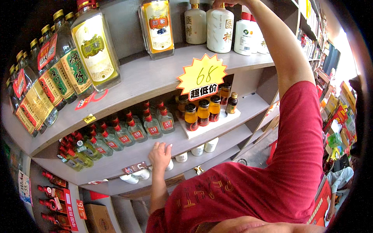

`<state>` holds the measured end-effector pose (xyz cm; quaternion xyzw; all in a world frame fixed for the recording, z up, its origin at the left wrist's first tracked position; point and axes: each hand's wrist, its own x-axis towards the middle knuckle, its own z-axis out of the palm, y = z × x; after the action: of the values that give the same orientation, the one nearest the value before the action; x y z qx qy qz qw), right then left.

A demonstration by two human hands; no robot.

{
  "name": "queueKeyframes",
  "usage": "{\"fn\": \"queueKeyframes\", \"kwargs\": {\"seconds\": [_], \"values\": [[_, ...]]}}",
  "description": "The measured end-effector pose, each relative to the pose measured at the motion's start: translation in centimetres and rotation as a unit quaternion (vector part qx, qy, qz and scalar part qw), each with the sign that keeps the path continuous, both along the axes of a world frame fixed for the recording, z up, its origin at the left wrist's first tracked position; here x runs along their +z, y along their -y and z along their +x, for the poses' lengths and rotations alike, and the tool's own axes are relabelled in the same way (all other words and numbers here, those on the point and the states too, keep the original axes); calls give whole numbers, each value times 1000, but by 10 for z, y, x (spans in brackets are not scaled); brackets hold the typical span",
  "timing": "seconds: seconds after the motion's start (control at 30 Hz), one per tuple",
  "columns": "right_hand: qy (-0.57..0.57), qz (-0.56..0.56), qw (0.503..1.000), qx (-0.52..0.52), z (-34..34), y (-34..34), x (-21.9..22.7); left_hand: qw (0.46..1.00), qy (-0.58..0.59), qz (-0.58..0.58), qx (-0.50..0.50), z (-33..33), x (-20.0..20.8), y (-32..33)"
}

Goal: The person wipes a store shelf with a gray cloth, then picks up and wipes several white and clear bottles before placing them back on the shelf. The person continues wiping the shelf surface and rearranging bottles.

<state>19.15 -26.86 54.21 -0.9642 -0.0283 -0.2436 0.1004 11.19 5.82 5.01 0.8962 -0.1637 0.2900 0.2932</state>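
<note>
White btl (220, 33) stands on upper shelf (186, 58), top ctr of frame, my R hand (225, 2) at its top, grip cropped so can't tell if pinching, my L hand (159, 156) loosely spread at lower shelf (124, 157) edge, below ctr.

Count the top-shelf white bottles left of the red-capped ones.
2: one white bottle beneath the right hand, and another white bottle just left of it. More may be hidden behind.
</note>
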Motion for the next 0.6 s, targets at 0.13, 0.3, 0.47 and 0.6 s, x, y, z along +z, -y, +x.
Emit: {"fn": "queueKeyframes", "kwargs": {"seconds": [0.13, 0.3, 0.47, 0.6], "values": [[-29, 17, 999, -17, 43, 29, 5, 1000, 5, -8, -2, -1, 0, 0], [-26, 3, 999, -41, 54, 40, 0, 1000, 8, -16, 0, 0, 3, 3], [-19, -5, 998, -58, 57, 48, 5, 1000, -13, 2, 2, 1, 3, 3], [-24, -19, 997, -64, 62, 49, 0, 1000, -17, -19, 8, 0, -1, 5]]}}
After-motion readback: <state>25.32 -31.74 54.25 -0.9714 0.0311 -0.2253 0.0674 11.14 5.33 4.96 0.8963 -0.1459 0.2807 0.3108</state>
